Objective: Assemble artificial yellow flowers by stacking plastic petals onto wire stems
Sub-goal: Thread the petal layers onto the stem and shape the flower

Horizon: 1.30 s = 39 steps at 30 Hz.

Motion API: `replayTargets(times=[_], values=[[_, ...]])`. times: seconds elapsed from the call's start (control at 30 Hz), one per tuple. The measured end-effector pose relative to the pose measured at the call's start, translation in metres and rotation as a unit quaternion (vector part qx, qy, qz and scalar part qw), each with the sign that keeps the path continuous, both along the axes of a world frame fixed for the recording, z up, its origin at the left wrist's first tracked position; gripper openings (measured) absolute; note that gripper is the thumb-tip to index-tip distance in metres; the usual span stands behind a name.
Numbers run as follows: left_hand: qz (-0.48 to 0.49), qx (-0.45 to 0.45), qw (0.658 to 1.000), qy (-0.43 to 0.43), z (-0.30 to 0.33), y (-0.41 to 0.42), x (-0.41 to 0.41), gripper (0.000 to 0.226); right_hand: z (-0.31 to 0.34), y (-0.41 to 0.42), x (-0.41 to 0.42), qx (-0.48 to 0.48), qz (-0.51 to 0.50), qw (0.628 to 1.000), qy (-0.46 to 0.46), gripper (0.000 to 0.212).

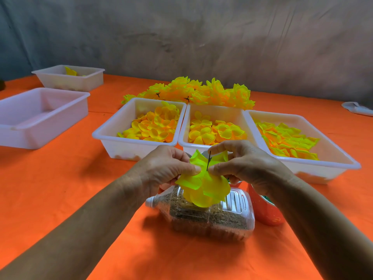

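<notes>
Nearest: sand-filled clear bottle lying on orange surface. Above it, left hand and right hand, each grip pinched closed on yellow petals threaded on black wire stem. Beyond: three petal trays, then finished flowers.

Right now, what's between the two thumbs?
In the head view, the thin black wire stem rises between the left hand and the right hand, through the yellow petal layer that both thumbs press on.
</notes>
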State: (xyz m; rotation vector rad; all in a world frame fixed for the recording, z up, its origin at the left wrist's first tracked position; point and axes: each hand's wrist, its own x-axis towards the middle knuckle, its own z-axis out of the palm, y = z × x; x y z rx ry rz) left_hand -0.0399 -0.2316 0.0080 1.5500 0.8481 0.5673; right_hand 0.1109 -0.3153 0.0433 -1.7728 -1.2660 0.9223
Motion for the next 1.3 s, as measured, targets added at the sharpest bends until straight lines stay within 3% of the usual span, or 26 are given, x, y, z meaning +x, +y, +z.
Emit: replayTargets(times=[0.33, 0.63, 0.8, 0.93, 1.0, 1.13, 1.2, 1.3], values=[[0.009, 0.032, 0.999, 0.007, -0.003, -0.002, 0.002, 0.025, -0.007, 0.006, 0.000, -0.030, -0.007, 0.999, -0.016, 0.042], [0.010, -0.003, 0.999, 0.044, -0.005, 0.001, 0.002, 0.029, -0.015, 0.007, 0.007, -0.029, -0.001, 0.999, 0.022, 0.035], [-0.009, -0.018, 0.998, 0.064, -0.008, -0.001, 0.001, 0.023, -0.017, 0.004, 0.008, -0.021, -0.020, 0.999, 0.026, 0.044], [0.053, 0.129, 0.990, -0.005, -0.008, -0.007, -0.002, 0.026, -0.020, 0.003, 0.008, -0.023, -0.023, 0.999, 0.040, 0.043], [0.061, 0.229, 0.971, -0.024, -0.006, -0.011, -0.002, 0.037, -0.022, 0.003, 0.009, -0.021, -0.017, 0.998, 0.049, 0.033], [0.067, 0.369, 0.927, -0.022, -0.006, -0.018, 0.000, 0.059, -0.022, 0.004, 0.010, -0.017, -0.018, 0.998, 0.059, 0.036], [0.058, 0.398, 0.915, -0.041, -0.008, -0.019, -0.001, 0.053, -0.023, 0.004, 0.010, -0.019, -0.023, 0.998, 0.058, 0.038], [0.030, 0.408, 0.912, -0.040, -0.011, -0.019, 0.001, 0.024, -0.022, 0.004, 0.011, -0.023, -0.026, 0.998, 0.053, 0.038]])
